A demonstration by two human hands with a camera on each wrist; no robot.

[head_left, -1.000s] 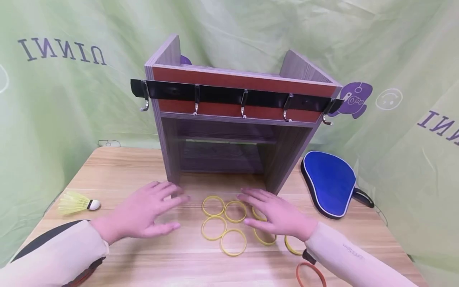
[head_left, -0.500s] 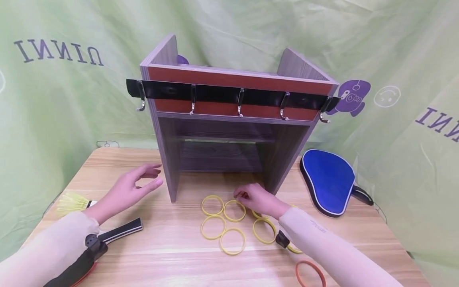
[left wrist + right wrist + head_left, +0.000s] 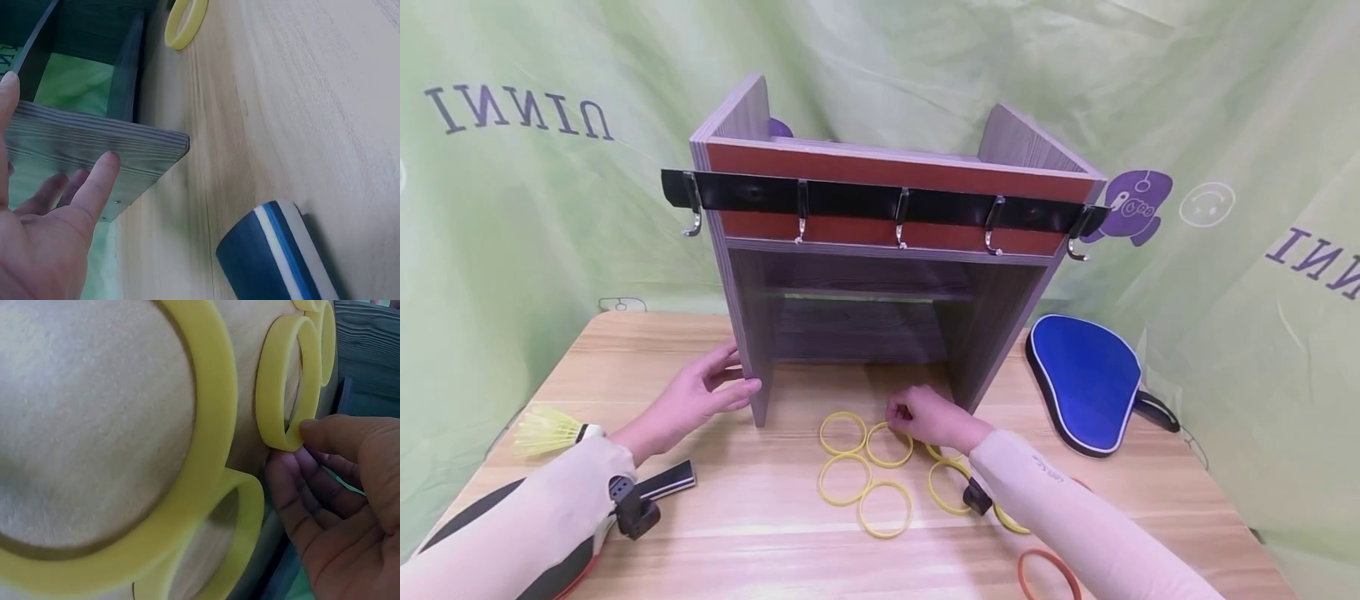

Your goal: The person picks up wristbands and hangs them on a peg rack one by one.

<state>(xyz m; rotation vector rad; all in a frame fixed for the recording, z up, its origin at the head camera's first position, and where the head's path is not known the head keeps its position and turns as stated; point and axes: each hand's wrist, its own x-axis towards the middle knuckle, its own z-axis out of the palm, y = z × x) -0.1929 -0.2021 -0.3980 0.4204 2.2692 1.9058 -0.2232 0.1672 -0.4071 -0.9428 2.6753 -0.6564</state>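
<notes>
My right hand (image 3: 934, 417) pinches the edge of one yellow ring (image 3: 273, 387) between thumb and fingertips; in the right wrist view the ring stands out as a flat, smooth band. Several other yellow rings, such as a large one in front (image 3: 215, 394), lie close around it on the table. The left hand (image 3: 696, 406) is at the left side panel (image 3: 119, 140) of a grey wood-grain shelf unit (image 3: 748, 342). Its fingers are extended, with the thumb by the front edge and the other fingers on the panel's outer side.
A black hook rail (image 3: 850, 197) crosses the shelf's red front board. A blue racket case (image 3: 1086, 383) lies right. Leftward are a yellow shuttlecock (image 3: 547, 431) and a racket with a dark striped handle (image 3: 668, 482). An orange-red ring (image 3: 1072, 577) lies near the front.
My right hand has come down from open over the rings to pinch one. The left hand drew back leftward, then moved in against the shelf's side panel.
</notes>
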